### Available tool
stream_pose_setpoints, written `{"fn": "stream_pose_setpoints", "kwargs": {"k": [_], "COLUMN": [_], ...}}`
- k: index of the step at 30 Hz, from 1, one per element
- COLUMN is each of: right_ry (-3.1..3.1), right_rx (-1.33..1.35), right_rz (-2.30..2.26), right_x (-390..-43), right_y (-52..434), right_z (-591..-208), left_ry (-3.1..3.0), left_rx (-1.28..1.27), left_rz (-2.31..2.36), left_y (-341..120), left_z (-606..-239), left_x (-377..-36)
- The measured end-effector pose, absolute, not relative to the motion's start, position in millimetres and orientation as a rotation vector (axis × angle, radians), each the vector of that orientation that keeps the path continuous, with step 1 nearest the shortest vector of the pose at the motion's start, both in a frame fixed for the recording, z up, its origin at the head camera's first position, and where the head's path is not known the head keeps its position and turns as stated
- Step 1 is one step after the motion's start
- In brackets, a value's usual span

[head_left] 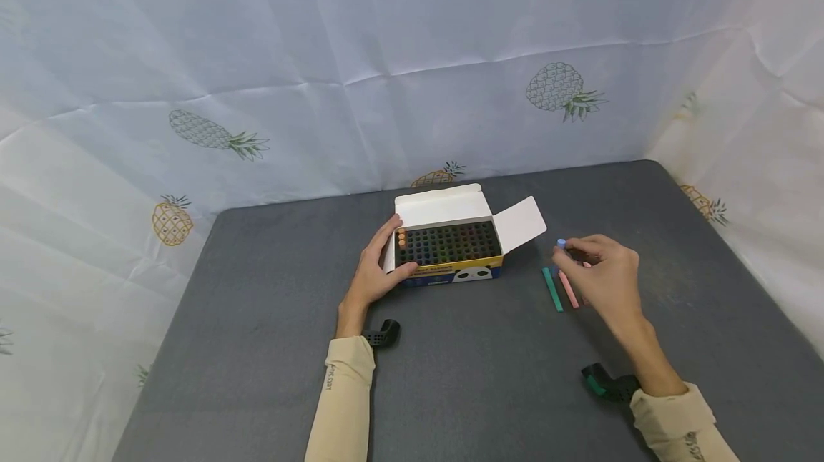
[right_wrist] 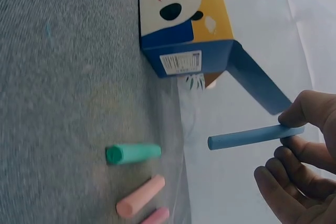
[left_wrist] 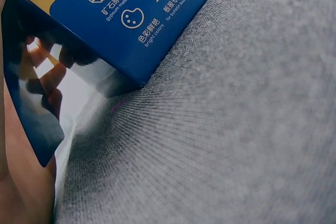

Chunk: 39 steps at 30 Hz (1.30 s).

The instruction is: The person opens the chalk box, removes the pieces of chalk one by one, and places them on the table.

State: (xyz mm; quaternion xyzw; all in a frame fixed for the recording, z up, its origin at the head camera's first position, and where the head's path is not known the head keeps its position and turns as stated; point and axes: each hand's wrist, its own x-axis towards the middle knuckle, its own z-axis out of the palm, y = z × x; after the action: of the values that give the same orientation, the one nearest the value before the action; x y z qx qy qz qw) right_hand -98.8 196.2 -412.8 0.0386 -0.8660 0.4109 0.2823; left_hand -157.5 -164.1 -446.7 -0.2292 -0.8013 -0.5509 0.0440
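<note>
Head: left grip (head_left: 378,262) clasps chalk box (head_left: 438,278); few orange chalks (head_left: 402,238) slotted, most slots (head_left: 453,242) look bare; green chalk (head_left: 552,290), pink chalks (head_left: 569,290) loose on bench (head_left: 476,369). Left wrist: end flap (left_wrist: 32,121) open. Right wrist: right grip (right_wrist: 305,174) pinches blue chalk (right_wrist: 244,138), outside box.

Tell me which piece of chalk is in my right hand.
The blue chalk, pinched by your right hand above the table; the green chalk and pink pieces lie on the table, and the orange pieces sit in the box.
</note>
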Motion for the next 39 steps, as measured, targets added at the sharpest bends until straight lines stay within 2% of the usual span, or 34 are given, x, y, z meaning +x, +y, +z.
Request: {"fn": "stream_pose_setpoints", "kwargs": {"k": [14, 23, 32, 39], "right_ry": [-2.317, -2.396, -2.622, -2.67], "right_rx": [-0.065, -0.183, -0.268, -0.258], "right_rz": [0.995, 0.835, 0.719, 0.738], "right_x": [-92.4, -93.6, -100.1, -109.4], "right_y": [248.0, 279.1, 294.8, 297.8], "right_z": [-416.7, -419.4, -424.7, -436.0], "left_ry": [-2.464, -2.433, -2.448, -2.446], "left_rx": [-0.704, -0.71, -0.708, -0.698], "left_rz": [-1.673, -1.656, -1.686, -1.645], "left_y": [-164.2, -172.5, -166.5, -169.4], "left_z": [-447.3, -485.9, -452.0, -475.9], "left_x": [-157.6, -178.0, -160.8, -172.1]}}
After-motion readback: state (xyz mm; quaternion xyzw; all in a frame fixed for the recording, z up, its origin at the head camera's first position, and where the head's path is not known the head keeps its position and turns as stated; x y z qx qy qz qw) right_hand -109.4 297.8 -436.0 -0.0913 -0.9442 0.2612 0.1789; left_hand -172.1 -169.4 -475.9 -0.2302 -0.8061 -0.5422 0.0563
